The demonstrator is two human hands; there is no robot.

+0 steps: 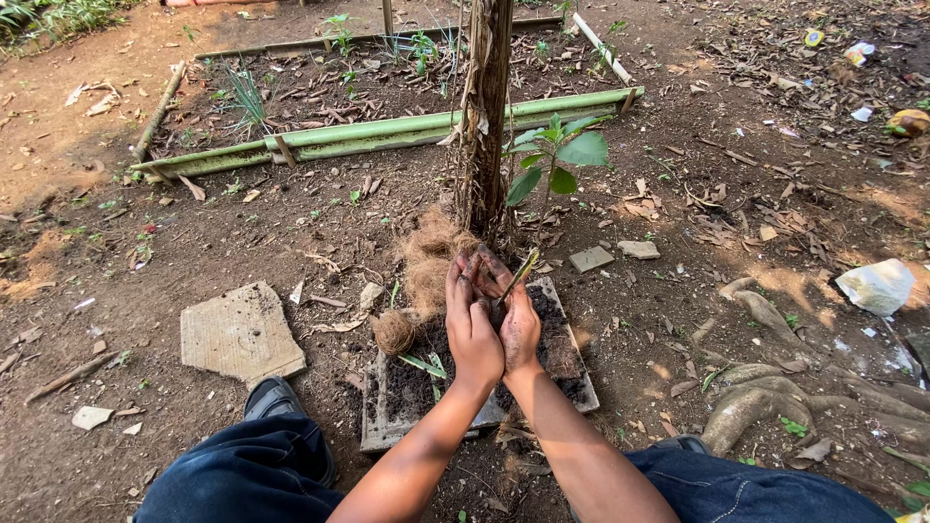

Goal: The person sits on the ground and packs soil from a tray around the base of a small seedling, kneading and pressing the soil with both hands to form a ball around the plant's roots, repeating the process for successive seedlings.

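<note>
Flat square slab under my hands w/ dark crumbly soil heaped on it. My left hand & right hand are pressed together, fingers curled shut round a soil clump; a thin green stem pokes out above them. Brown hairy coconut fibre lies just left of my left hand. What's inside the clump is hidden by my fingers.

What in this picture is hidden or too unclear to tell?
- Head view: what the left hand and right hand press together; the fingers cover it, only a small shoot sticks out.
- Slab under the soil: near edge hidden by the arms.
- Litter top right: too small.
</note>
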